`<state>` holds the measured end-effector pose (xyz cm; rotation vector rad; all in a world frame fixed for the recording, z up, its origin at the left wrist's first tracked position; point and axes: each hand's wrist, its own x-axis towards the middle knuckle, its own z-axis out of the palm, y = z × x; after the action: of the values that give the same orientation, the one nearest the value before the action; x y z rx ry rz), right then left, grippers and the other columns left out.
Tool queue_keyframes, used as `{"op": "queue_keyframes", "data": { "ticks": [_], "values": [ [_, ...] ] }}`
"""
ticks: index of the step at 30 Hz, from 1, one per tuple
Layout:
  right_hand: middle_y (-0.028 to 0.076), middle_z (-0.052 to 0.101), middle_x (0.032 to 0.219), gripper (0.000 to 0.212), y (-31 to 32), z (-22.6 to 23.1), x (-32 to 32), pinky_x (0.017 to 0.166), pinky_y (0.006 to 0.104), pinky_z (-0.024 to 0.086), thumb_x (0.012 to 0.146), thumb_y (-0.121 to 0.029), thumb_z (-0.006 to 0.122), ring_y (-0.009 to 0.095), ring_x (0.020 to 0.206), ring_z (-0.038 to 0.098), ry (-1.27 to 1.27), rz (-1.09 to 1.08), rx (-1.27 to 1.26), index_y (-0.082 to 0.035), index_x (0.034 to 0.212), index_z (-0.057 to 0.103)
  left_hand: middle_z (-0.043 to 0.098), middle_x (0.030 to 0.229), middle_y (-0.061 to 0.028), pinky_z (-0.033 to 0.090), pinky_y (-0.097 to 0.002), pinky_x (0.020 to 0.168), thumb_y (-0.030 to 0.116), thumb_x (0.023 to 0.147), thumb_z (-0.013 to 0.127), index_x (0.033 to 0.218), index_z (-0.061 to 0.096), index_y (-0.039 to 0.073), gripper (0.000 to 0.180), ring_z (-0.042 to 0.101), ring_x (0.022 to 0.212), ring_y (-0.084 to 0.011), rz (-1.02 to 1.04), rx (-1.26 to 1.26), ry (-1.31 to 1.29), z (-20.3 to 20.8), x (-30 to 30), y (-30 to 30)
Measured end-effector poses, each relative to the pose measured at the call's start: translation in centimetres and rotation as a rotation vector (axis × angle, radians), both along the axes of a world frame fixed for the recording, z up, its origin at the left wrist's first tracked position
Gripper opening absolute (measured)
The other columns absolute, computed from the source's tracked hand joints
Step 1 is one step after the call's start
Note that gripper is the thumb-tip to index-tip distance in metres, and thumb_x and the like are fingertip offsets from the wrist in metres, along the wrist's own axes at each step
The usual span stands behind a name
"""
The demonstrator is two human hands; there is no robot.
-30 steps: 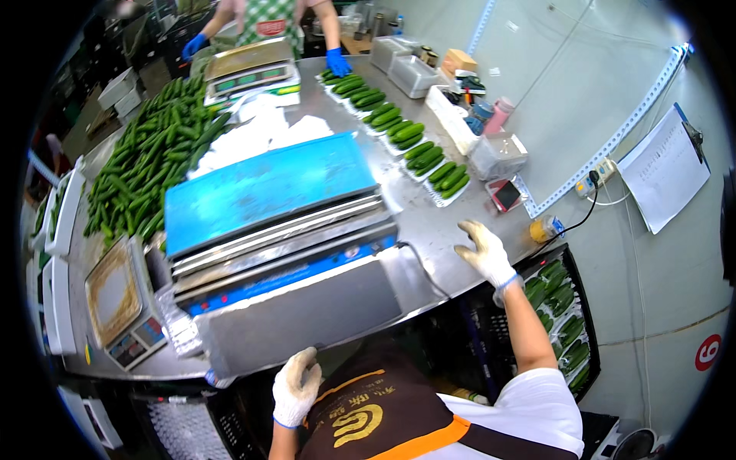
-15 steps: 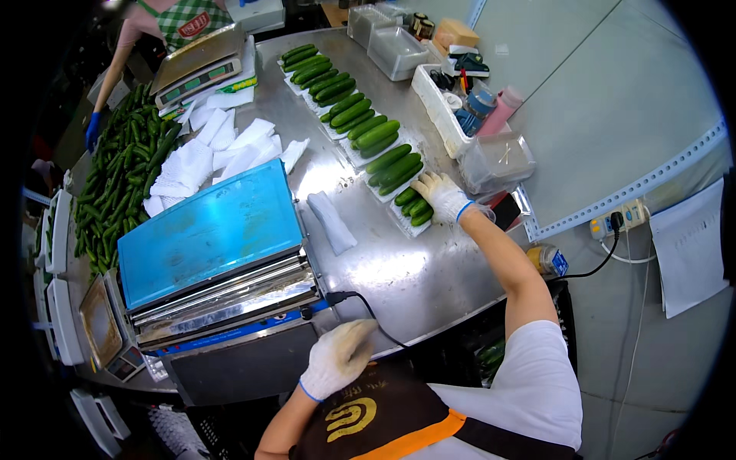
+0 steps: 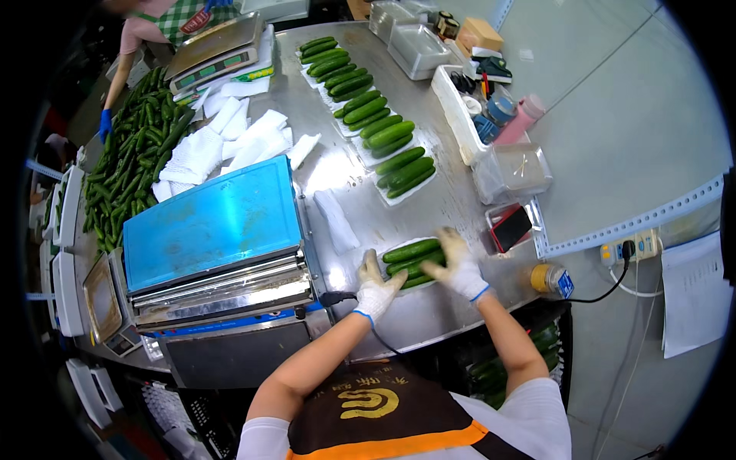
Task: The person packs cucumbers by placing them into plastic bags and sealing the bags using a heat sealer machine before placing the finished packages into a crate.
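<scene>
A white tray of green cucumbers [image 3: 415,257] lies on the steel table in front of me, between my gloved hands. My left hand [image 3: 377,285] is at its left end, fingers apart, the thumb against the cucumber ends. Around the right end curls my right hand [image 3: 460,270], its thumb across the cucumbers and its fingers along the far side. Left of the tray lies a folded white sheet [image 3: 336,221]. Beyond, several more trays of cucumbers [image 3: 405,174] run in a row toward the far edge.
A wrapping machine with a blue top [image 3: 215,226] stands at left, its black cord near my left wrist. Behind it are white netting sleeves [image 3: 195,156], heaped cucumbers [image 3: 138,153] and a scale [image 3: 218,50]. At right are a white bin [image 3: 448,107], a phone [image 3: 511,228] and a jar [image 3: 550,280].
My right hand has drawn the nearest cucumber tray away from the row, toward me. My left hand has risen from the table's front edge to the tray. The co-worker's gloved hand has shifted at the heap.
</scene>
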<state>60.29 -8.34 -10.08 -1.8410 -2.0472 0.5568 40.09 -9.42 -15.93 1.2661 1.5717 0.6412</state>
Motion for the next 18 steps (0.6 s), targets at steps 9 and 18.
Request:
{"op": "queue_keyframes", "data": {
  "ticks": [9, 18],
  "values": [
    [0.024, 0.060, 0.108, 0.049, -1.1, -4.0, -1.3, 0.089, 0.0418, 0.046, 0.082, -0.037, 0.065, 0.038, 0.100, 0.057, 0.194, -0.265, -0.004, -0.003, 0.117, 0.058, 0.044, 0.119, -0.0306, 0.044, -0.0451, 0.093, 0.062, 0.069, 0.066, 0.133, 0.047, 0.015, 0.082, 0.051, 0.108, -0.0458, -0.041, -0.078, 0.185, 1.4, 0.8, 1.1],
    [0.019, 0.063, 0.109, 0.033, -2.1, 2.6, -2.3, 0.090, 0.0354, 0.045, 0.089, -0.021, 0.059, 0.028, 0.102, 0.060, 0.265, -0.332, 0.077, 0.001, 0.113, 0.060, 0.036, 0.125, -0.0330, 0.041, -0.0436, 0.097, 0.056, 0.078, 0.063, 0.137, 0.038, 0.006, 0.081, 0.047, 0.112, -0.0492, -0.157, 0.052, -0.037, 8.2, -1.8, 1.6]
  ]
}}
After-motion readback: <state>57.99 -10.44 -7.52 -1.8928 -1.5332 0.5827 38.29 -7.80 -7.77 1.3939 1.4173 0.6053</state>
